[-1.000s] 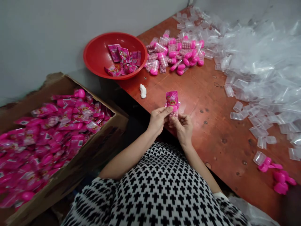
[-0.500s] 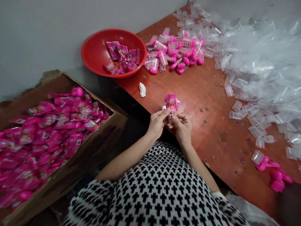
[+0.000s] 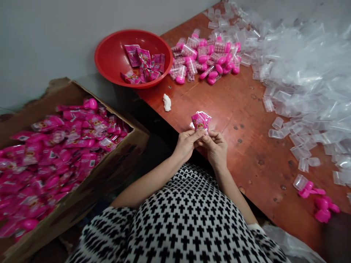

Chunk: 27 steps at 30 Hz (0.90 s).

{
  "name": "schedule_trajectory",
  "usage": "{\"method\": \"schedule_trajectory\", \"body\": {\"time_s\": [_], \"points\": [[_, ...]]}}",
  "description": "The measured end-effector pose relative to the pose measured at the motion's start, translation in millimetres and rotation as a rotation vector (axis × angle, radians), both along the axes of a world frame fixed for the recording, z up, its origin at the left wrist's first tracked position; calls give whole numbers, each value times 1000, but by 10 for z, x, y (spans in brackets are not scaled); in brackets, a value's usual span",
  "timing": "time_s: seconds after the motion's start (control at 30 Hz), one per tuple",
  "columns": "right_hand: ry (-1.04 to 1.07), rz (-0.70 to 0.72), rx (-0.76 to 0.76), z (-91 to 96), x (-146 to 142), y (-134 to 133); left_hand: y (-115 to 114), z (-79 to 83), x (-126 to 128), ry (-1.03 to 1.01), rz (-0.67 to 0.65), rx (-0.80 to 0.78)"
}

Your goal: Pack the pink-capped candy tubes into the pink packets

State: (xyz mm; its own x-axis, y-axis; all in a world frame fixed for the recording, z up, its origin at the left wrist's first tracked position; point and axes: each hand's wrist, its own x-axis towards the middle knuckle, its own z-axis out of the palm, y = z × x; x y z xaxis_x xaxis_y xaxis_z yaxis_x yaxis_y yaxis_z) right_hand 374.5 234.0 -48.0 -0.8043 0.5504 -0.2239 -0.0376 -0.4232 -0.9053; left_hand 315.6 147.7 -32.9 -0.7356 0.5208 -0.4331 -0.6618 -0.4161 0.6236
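Just over the table's front edge, a small pink printed packet (image 3: 200, 120) stands up between my two hands, its shiny silvery lining showing at the sides. My left hand (image 3: 188, 144) pinches its lower end between thumb and fingers. From the other side my right hand (image 3: 217, 148) is closed on the same end, its thumb close to the left thumb. Fingers cover the bottom of the packet, so what lies there cannot be seen. A crumpled white scrap (image 3: 166, 102) lies on the table beyond my left hand.
A red bowl (image 3: 109, 69) with several pink packets stands at the table's corner. Pink-capped candy tubes (image 3: 204, 58) are heaped beside it. Clear plastic tubes (image 3: 296, 80) cover the right side. Pink plastic pieces (image 3: 323, 208) lie lower right. A carton (image 3: 131, 146) of pink packs stands left.
The packet's upper part now looks folded and shorter. My fingers have come closer together over the lower end, hiding the pink beads that showed there.
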Motion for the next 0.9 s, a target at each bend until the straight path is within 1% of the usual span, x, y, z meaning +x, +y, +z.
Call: {"method": "schedule_trajectory", "body": {"time_s": [0.07, 0.13, 0.2, 0.23, 0.27, 0.3, 0.33, 0.4, 0.43, 0.47, 0.5, 0.53, 0.57, 0.6, 0.63, 0.67, 0.73, 0.8, 0.83, 0.9], "points": [[-13, 21, 14, 20, -55, 28, -21, 2, 2, 12, -22, 14], [-32, 94, 38, 52, -117, 31, -98, -6, -15, 18, -68, 31], [-46, 206, 65, 92, -176, 2, -257, -6, -48, 18, -119, 35], [-48, 264, 77, 114, -202, -20, -372, 2, -74, 26, -112, 31], [-49, 313, 88, 136, -222, -42, -509, 14, -109, 46, -68, 24], [-47, 345, 98, 157, -236, -59, -661, 31, -153, 79, 26, 13], [-43, 355, 111, 176, -242, -66, -817, 47, -206, 124, 162, 8], [-41, 322, 146, 203, -232, -37, -1089, 61, -327, 220, 500, -55], [-43, 292, 168, 210, -218, 0, -1174, 51, -385, 259, 609, -102], [-49, 261, 190, 211, -200, 49, -1208, 27, -433, 294, 646, -156], [-63, 233, 211, 209, -181, 108, -1185, -12, -470, 337, 619, -218], [-84, 209, 229, 205, -161, 171, -1107, -61, -495, 406, 546, -289], [-107, 188, 244, 198, -142, 234, -981, -117, -510, 515, 445, -366], [-129, 170, 257, 190, -124, 294, -820, -174, -520, 665, 344, -454], [-149, 157, 269, 182, -106, 347, -640, -230, -529, 847, 207, -544], [-165, 153, 279, 172, -90, 392, -457, -281, -539, 1013, 118, -618], [-181, 159, 294, 151, -57, 458, -142, -364, -566, 1225, -12, -746], [-196, 177, 309, 132, -27, 501, 55, -423, -596, 1324, -117, -832], [-201, 186, 316, 126, -16, 518, 107, -443, -608, 1344, -147, -857], [-210, 195, 327, 120, -6, 550, 139, -467, -621, 1350, -157, -870]]}}
